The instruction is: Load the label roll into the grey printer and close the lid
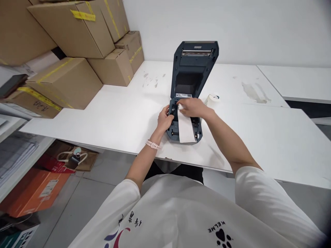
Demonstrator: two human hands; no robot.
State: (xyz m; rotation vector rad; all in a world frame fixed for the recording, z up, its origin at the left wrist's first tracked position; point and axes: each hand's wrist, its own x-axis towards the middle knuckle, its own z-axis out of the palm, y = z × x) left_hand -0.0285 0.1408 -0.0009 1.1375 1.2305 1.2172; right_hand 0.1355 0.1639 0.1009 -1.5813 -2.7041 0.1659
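Note:
A dark blue label printer (pixel 192 70) sits on the white table (pixel 124 117) with its lid raised upright. A strip of white paper (pixel 186 129) runs out of its bay toward me. My left hand (pixel 164 119) is curled around the left side of the printer's bay, fingers closed on a black part there. My right hand (pixel 192 106) reaches across the bay from the right, fingers closed on the white paper roll at the strip's top end. A pink watch band is on my left wrist.
Stacked cardboard boxes (pixel 77 51) with yellow tape fill the table's back left. A small tape roll (pixel 212 100) lies right of the printer. Shelving with papers and an orange box (pixel 36 193) stand at floor level on the left. A second white table (pixel 297 82) adjoins at right.

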